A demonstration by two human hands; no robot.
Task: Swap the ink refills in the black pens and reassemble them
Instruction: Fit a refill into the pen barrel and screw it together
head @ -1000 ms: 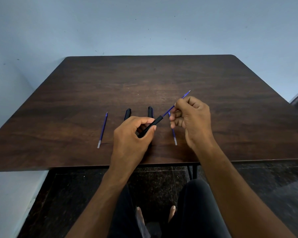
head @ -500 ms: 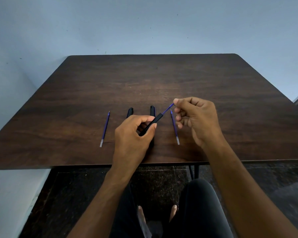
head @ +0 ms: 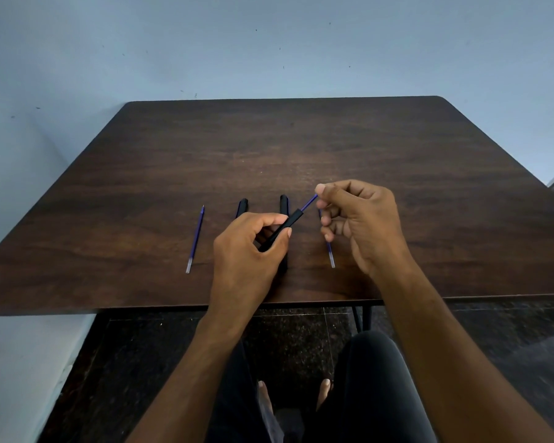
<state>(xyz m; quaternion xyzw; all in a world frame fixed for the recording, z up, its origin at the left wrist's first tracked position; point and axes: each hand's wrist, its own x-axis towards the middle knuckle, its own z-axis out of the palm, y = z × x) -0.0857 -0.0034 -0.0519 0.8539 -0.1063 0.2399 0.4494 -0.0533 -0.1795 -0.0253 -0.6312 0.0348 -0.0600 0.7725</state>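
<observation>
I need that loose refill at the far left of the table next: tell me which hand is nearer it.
Left. The left hand is just right of that refill, holding the black barrel; the right hand is farther right.

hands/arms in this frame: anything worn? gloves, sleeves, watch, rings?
Nothing worn. The left hand and right hand are bare: no gloves, no rings visible. Both forearms are bare down to the frame edge, with no sleeves, watch or bands showing.
</observation>
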